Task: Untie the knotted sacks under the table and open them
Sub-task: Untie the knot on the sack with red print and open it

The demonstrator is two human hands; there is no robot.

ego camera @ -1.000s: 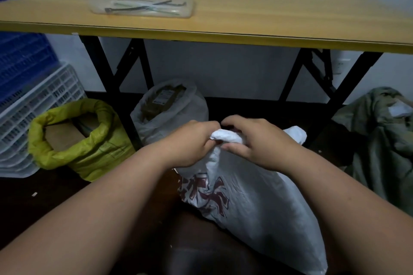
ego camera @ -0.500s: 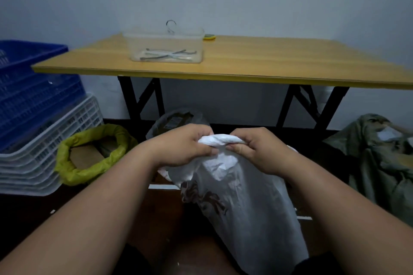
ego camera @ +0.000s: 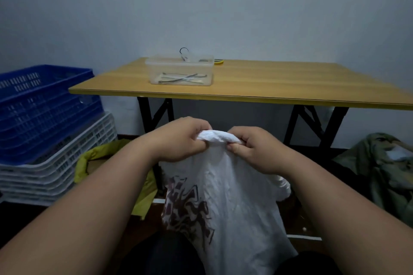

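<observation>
Here, in the head view, a white woven-plastic sack (ego camera: 225,207) hangs in front of the desk (ego camera: 268,87), its crinkled cloth printed with dark red brush-like marks on the left face. The bunched, twisted top of the sack (ego camera: 218,137) runs as a short roll between the two hands. The left hand (ego camera: 178,140) is closed on the roll's left end, fingers curled over it; the right hand (ego camera: 254,149) is closed on the right end, thumb and fingers pinching the cloth from below. Both hands are held close together, with only the roll between them, and the sack's body drops straight down from them between the forearms.

Behind the left forearm, a yellow-green woven sack (ego camera: 89,161) sits on the floor with its mouth rolled open. A crumpled olive-green sack (ego camera: 384,174) lies at far right. The desk has a smooth wood-grain top with a yellow edge and black folding legs; on it stands a clear plastic tub (ego camera: 180,72) holding thin dark rods. At left, a blue lattice crate (ego camera: 42,109) is stacked on white lattice crates (ego camera: 62,167).
</observation>
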